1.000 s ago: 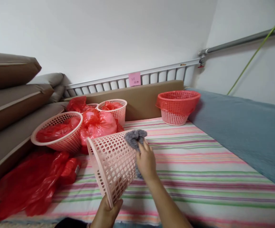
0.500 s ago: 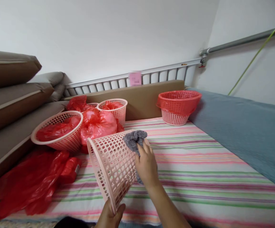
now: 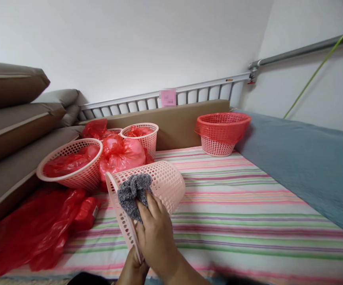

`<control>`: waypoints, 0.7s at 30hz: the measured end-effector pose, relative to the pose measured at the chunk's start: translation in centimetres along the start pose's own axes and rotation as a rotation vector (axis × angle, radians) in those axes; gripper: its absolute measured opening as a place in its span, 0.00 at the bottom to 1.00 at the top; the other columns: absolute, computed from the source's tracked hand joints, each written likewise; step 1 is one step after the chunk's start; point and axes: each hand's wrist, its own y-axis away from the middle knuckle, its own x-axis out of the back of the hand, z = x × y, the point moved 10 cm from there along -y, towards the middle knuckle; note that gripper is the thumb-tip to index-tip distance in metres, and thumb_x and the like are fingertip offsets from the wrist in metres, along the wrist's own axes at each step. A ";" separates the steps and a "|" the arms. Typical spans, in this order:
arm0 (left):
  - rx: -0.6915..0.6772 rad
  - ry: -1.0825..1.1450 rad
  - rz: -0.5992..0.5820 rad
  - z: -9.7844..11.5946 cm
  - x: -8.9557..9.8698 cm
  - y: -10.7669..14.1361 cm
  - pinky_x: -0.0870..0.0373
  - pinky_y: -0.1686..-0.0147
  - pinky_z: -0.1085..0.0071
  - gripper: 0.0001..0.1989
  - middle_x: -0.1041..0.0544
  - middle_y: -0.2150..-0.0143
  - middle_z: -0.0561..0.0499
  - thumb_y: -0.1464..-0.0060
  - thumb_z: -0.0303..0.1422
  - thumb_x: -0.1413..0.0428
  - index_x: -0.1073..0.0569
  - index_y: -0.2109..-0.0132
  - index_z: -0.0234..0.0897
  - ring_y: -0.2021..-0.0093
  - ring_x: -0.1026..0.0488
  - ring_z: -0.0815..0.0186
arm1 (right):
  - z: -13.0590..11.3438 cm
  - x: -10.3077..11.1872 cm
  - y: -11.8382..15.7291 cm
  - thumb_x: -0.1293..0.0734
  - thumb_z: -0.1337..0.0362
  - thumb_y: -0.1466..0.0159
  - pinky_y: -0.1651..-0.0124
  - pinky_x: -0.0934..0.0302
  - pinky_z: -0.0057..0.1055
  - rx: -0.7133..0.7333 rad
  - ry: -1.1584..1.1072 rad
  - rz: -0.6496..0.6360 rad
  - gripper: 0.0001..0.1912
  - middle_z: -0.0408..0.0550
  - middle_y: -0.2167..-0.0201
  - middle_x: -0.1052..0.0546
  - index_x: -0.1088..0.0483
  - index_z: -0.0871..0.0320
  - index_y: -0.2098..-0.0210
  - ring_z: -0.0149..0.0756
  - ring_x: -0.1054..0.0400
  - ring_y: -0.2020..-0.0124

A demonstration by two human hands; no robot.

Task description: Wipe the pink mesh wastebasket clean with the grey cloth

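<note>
A pink perforated basket (image 3: 167,184) lies tilted on its side above the striped sheet (image 3: 248,221), its rim toward the lower left. At the bottom of that rim, my left hand (image 3: 134,265) grips the edge, partly hidden behind my right hand. My right hand (image 3: 156,233) is closed on a grey fuzzy cloth (image 3: 134,194) and presses it against the basket's outer side near the rim. Just beyond the basket sits a bulging red plastic bag (image 3: 122,154).
Pink baskets with red bags inside (image 3: 97,170) (image 3: 150,142) stand at the left. Red plastic bags (image 3: 37,229) lie front left, beside stacked cushions (image 3: 17,142). A red-covered basket (image 3: 218,146) stands back right, near a blue-grey cover (image 3: 302,158).
My right hand has moved the grey cloth left and down along the basket, from near its base to near the rim. My left hand still holds the rim.
</note>
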 end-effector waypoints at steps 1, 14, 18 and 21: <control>-0.020 0.003 -0.016 -0.1 0.4 0.3 0.32 0.47 0.56 0.21 0.20 0.55 0.46 0.52 0.47 0.43 0.23 0.55 0.39 0.47 0.30 0.50 | 0.7 -0.1 -0.3 0.40 0.73 0.45 0.43 0.45 0.46 -0.002 0.013 0.003 0.25 0.55 0.41 0.39 0.33 0.59 0.48 0.46 0.44 0.43; 0.085 -0.149 -0.077 -7.5 1.9 2.4 0.47 0.39 0.56 0.22 0.27 0.44 0.44 0.49 0.43 0.44 0.27 0.47 0.45 0.40 0.37 0.52 | 20.5 3.0 -0.6 0.44 0.68 0.40 0.50 0.41 0.43 -0.377 0.276 0.208 0.22 0.58 0.50 0.31 0.34 0.61 0.48 0.45 0.38 0.52; 0.123 0.061 -0.104 -2.6 1.7 1.5 0.47 0.39 0.54 0.30 0.30 0.41 0.43 0.54 0.43 0.39 0.32 0.43 0.42 0.39 0.38 0.50 | 19.1 2.6 -0.4 0.44 0.68 0.39 0.49 0.41 0.42 -0.344 0.267 0.199 0.22 0.58 0.49 0.32 0.34 0.62 0.47 0.45 0.39 0.51; 0.127 0.246 -0.045 2.2 1.9 0.2 0.39 0.42 0.56 0.33 0.31 0.40 0.42 0.51 0.40 0.40 0.40 0.38 0.42 0.42 0.34 0.51 | 17.8 1.9 -0.9 0.44 0.68 0.39 0.48 0.42 0.44 -0.315 0.249 0.155 0.22 0.60 0.48 0.33 0.34 0.64 0.47 0.46 0.40 0.50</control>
